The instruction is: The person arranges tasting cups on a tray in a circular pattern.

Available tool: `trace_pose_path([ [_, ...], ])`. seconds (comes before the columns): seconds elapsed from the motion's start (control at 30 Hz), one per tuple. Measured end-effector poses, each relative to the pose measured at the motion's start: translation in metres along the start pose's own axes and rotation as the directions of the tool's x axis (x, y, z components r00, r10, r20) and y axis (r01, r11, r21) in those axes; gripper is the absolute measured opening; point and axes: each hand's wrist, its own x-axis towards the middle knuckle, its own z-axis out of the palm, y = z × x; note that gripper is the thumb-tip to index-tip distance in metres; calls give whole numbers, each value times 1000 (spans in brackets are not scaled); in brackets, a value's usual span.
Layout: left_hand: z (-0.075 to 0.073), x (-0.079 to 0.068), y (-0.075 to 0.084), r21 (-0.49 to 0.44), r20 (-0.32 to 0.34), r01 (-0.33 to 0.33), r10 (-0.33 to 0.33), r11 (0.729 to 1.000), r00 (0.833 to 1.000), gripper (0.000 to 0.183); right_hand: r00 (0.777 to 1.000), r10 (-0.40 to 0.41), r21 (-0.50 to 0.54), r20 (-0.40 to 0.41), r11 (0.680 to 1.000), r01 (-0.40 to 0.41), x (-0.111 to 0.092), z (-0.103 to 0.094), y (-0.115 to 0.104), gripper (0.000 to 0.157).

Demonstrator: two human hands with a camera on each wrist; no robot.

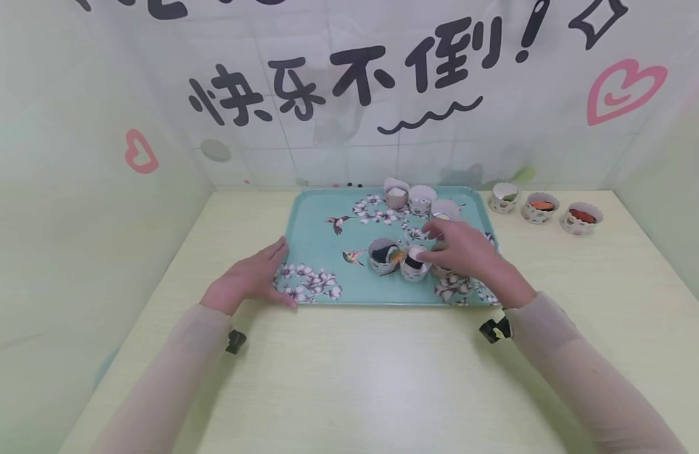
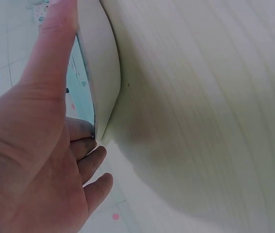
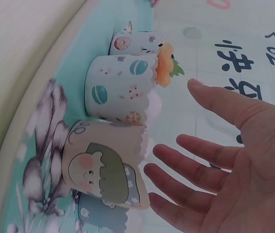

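My left hand [image 1: 258, 271] lies at the left end of a teal floral tray [image 1: 321, 246], fingers along its side and thumb by the front edge. In the left wrist view that hand [image 2: 40, 145] touches the tray's rim [image 2: 98, 68]. My right hand [image 1: 463, 249] hovers over the front row of paper cups, holding nothing; its fingers are spread in the right wrist view. Below it are a macaron-print cup [image 3: 120, 92] and a cup with a cartoon face [image 3: 98, 167]. A cup [image 1: 382, 260] with dark contents stands left of them, near an orange piece [image 3: 164, 65] with green tips.
Along the tray's back stand three more paper cups, including a pale one [image 1: 422, 200]. On the table right of the tray are three others: one with green contents [image 1: 504, 200], one with orange [image 1: 540, 211], one with red [image 1: 581, 221]. A printed backdrop [image 1: 349, 145] rises behind.
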Motion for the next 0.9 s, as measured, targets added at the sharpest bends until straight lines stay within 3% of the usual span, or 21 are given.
trace_pose_path([
  [0.9, -2, -2, 3, 0, 24, 9, -9, 1000, 1000, 141, 997, 59, 28, -57, 998, -58, -23, -20, 35, 60],
])
